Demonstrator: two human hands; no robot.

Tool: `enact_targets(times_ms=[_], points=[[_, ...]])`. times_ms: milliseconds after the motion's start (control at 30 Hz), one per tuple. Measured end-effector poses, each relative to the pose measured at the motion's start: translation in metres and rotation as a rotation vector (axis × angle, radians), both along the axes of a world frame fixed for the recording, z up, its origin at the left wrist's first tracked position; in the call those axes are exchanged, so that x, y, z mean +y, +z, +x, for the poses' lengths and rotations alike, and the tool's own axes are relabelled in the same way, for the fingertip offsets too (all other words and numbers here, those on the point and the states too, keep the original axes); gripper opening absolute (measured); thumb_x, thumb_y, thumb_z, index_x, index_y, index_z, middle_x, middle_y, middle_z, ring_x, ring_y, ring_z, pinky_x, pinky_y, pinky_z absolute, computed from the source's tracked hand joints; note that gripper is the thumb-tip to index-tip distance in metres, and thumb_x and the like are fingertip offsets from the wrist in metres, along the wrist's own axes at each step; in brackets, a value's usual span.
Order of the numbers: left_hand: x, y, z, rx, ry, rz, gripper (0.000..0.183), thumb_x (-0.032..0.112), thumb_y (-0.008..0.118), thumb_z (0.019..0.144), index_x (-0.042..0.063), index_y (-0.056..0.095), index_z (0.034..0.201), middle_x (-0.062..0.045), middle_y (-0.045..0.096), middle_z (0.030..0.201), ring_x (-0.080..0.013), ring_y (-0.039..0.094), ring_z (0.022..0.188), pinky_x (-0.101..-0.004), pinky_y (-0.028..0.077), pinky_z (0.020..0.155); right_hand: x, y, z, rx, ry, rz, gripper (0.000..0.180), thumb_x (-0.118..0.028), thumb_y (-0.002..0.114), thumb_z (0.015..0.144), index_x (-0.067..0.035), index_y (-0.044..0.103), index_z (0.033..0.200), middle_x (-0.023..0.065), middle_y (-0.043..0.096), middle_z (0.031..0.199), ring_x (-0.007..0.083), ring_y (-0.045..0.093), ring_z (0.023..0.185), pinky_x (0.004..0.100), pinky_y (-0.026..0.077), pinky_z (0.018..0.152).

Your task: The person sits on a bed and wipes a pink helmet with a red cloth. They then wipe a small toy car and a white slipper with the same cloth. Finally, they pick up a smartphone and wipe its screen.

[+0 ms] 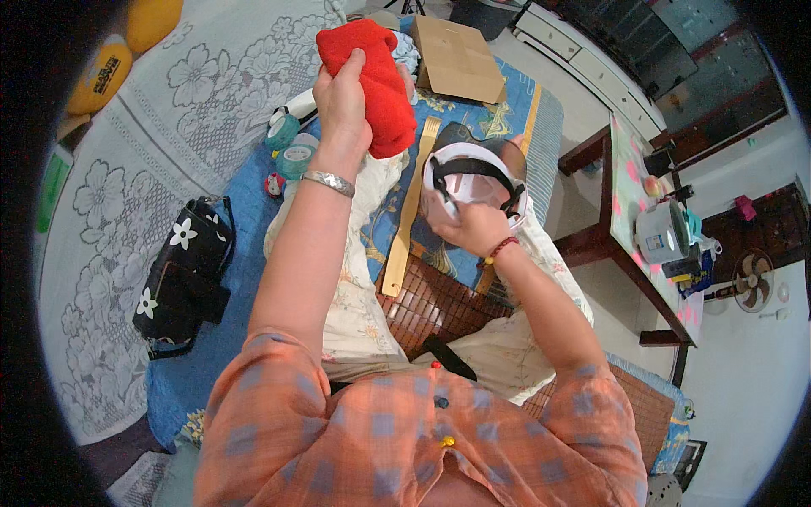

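Observation:
My left hand grips a folded red cloth, raised at the upper middle of the view. Lower and to the right, my right hand has hold of the rim of a white helmet, its fingers partly hidden inside. The helmet's hollow side faces me, showing a black strap band inside, and a dark tinted visor sticks out on its far side. Between my legs lies a long bamboo back scratcher, tines pointing away from me, close to the helmet's left side.
Left of my legs are teal tape rolls, a small red figurine and a black handbag with white flowers. A cardboard box stands ahead. To the right, a table holds a white cooker pot; beyond is a fan.

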State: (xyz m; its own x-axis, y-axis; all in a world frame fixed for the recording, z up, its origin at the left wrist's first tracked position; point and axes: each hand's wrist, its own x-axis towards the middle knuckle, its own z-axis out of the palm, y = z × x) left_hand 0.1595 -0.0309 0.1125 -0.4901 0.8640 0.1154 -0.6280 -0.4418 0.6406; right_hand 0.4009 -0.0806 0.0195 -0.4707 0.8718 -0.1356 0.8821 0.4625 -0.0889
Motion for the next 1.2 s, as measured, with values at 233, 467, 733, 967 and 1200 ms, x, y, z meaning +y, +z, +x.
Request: enact_targets(times_ms=[233,467,733,967,1200], points=[[-0.019,0.000,0.016,0.430,-0.082,-0.065,0.021,0.021,0.057,0.093,0.003,0.064,0.101,-0.005,0.066,0.086,-0.0135,0.060,0.068,-0.0290,0.050,0.061,0.010,0.054,0.025,1.216,-0.189,-0.262,0.049,-0.031,0.071,0.086,0.005,0.058,0.116,0.0104,0.065,0.106,0.0151,0.062,0.092,0.0301,0.051,0.079],[-0.052,-0.053,0.096,1.539,-0.022,0.023,0.053,0.042,0.055,0.091,0.002,0.057,0.125,-0.020,0.052,0.134,-0.0327,0.043,0.130,-0.0423,0.031,0.108,-0.021,0.039,0.028,1.296,-0.361,-0.457,0.053,-0.024,0.073,0.085,0.004,0.054,0.125,0.0095,0.063,0.113,0.0145,0.059,0.098,0.0294,0.050,0.085],[0.020,-0.119,0.068,0.512,-0.693,-0.466,0.046,0.040,0.048,0.096,0.003,0.058,0.122,-0.008,0.062,0.116,-0.0186,0.057,0.105,-0.0341,0.044,0.093,-0.037,0.042,0.034,1.579,-0.511,-0.312,0.046,-0.029,0.070,0.087,0.004,0.058,0.116,0.0105,0.065,0.106,0.0156,0.062,0.091,0.0306,0.051,0.080],[-0.068,-0.089,0.149,0.564,-0.279,-0.205,0.048,0.030,0.048,0.098,0.002,0.043,0.137,-0.017,0.047,0.138,-0.0275,0.044,0.127,-0.0397,0.033,0.107,0.002,0.031,0.039,1.977,-0.593,-0.068,0.050,-0.035,0.069,0.088,0.001,0.055,0.120,0.0094,0.062,0.113,0.0183,0.061,0.098,0.0331,0.051,0.083],[-0.064,-0.040,0.146,1.565,0.221,0.183,0.041,0.045,0.052,0.092,0.020,0.061,0.124,-0.008,0.059,0.125,-0.0335,0.050,0.117,-0.0514,0.031,0.101,-0.012,0.006,0.032,1.795,-0.586,-0.140,0.042,-0.037,0.058,0.094,0.003,0.062,0.107,0.0067,0.065,0.092,0.0126,0.060,0.079,0.0282,0.050,0.066]])
